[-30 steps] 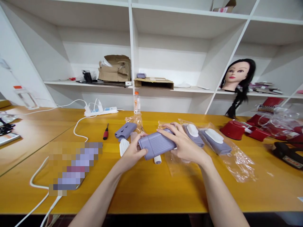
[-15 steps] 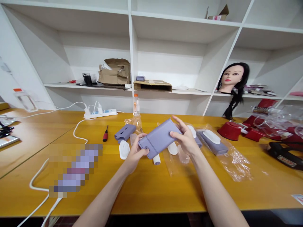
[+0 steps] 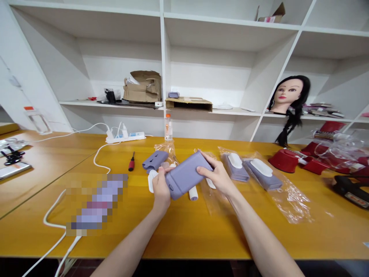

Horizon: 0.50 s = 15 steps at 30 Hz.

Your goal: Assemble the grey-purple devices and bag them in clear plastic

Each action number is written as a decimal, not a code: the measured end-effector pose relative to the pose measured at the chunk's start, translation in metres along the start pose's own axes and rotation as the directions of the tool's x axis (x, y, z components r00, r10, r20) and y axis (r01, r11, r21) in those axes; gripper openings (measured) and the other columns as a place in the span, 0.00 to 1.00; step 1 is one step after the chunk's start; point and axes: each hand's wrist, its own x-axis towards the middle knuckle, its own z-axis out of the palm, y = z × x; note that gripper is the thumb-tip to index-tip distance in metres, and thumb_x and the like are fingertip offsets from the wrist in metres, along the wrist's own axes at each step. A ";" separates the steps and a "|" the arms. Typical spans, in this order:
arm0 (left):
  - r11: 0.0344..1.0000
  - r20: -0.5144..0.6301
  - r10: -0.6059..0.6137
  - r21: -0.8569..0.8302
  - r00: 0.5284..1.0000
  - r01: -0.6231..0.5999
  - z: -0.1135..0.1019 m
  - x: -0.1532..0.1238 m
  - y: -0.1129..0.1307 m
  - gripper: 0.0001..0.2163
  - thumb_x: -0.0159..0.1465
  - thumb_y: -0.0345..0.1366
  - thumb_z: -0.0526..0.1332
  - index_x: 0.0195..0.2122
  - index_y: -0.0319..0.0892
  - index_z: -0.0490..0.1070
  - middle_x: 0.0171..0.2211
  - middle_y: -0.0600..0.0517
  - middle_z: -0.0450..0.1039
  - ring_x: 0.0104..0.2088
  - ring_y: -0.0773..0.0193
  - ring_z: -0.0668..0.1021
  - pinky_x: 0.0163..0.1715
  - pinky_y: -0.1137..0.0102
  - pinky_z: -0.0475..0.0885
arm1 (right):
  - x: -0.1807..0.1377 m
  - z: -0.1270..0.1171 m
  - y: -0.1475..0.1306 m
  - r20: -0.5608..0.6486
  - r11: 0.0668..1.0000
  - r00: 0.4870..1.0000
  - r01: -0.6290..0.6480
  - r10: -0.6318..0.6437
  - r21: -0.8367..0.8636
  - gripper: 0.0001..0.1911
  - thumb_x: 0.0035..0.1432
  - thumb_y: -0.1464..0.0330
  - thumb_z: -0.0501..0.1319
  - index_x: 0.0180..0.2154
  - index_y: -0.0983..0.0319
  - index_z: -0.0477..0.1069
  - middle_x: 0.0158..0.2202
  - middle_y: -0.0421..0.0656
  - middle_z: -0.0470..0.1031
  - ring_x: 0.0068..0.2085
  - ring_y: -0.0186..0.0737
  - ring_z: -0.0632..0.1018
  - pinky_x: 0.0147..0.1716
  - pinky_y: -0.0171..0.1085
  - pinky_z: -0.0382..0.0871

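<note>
A flat purple case [image 3: 187, 175] is held up over the table, tilted with its right end higher. My left hand [image 3: 162, 190] is closed round its lower left end, beside a small oval opening. At the upper right end, my right hand [image 3: 217, 175] grips the case with the thumb on the front face and the fingers behind. Below the case a white cylinder [image 3: 193, 193] lies on the table. A white oval piece [image 3: 151, 181] is partly hidden by my left hand. Behind it lies another purple case piece [image 3: 155, 159] with dark cut-outs.
Two purple cases with white oval pieces, one at the middle right [image 3: 235, 167] and one farther right [image 3: 262, 173], lie on clear plastic bags. A red screwdriver [image 3: 131, 163], a power strip [image 3: 127, 137], a bottle [image 3: 168, 127] and red parts [image 3: 284, 159] stand around. A blurred-out object [image 3: 99, 204] lies left.
The case has shifted slightly left and down in both hands. My left thumb has moved off the oval opening, and my right fingers have closed in behind the case. The view has shifted a little.
</note>
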 end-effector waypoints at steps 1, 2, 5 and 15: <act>1.000 -0.042 0.012 0.005 0.999 -0.012 -0.002 0.002 -0.002 0.22 0.56 0.52 0.51 0.27 0.36 0.72 0.27 0.48 0.74 0.30 0.61 0.74 0.31 0.69 0.67 | -0.002 0.004 -0.002 0.007 0.999 0.999 0.031 -0.031 -0.037 0.31 0.48 0.64 0.63 0.55 0.57 0.61 0.54 0.43 0.66 0.54 0.46 0.67 0.52 0.45 0.60; 1.000 -0.066 0.021 0.010 0.998 -0.021 -0.004 0.004 -0.003 0.21 0.56 0.51 0.52 0.26 0.36 0.72 0.26 0.48 0.74 0.29 0.61 0.74 0.31 0.69 0.67 | -0.003 0.008 -0.004 0.013 0.996 0.998 0.054 -0.053 -0.069 0.32 0.49 0.64 0.63 0.56 0.57 0.59 0.54 0.43 0.67 0.54 0.46 0.67 0.52 0.44 0.60; 0.999 -0.101 0.039 0.041 0.994 -0.035 -0.008 0.006 -0.001 0.20 0.56 0.50 0.52 0.25 0.37 0.72 0.23 0.49 0.73 0.27 0.62 0.73 0.29 0.69 0.66 | -0.009 0.017 -0.010 0.000 0.983 0.996 0.088 -0.089 -0.161 0.34 0.49 0.66 0.62 0.58 0.57 0.56 0.53 0.43 0.67 0.54 0.46 0.67 0.52 0.44 0.60; 1.000 0.026 -0.004 0.031 1.000 0.004 -0.007 0.000 0.005 0.19 0.54 0.52 0.54 0.26 0.37 0.69 0.26 0.51 0.71 0.28 0.64 0.72 0.29 0.71 0.66 | -0.003 0.005 -0.002 -0.043 1.000 0.999 0.016 -0.017 -0.024 0.31 0.47 0.65 0.63 0.54 0.58 0.62 0.53 0.43 0.67 0.53 0.46 0.68 0.51 0.44 0.60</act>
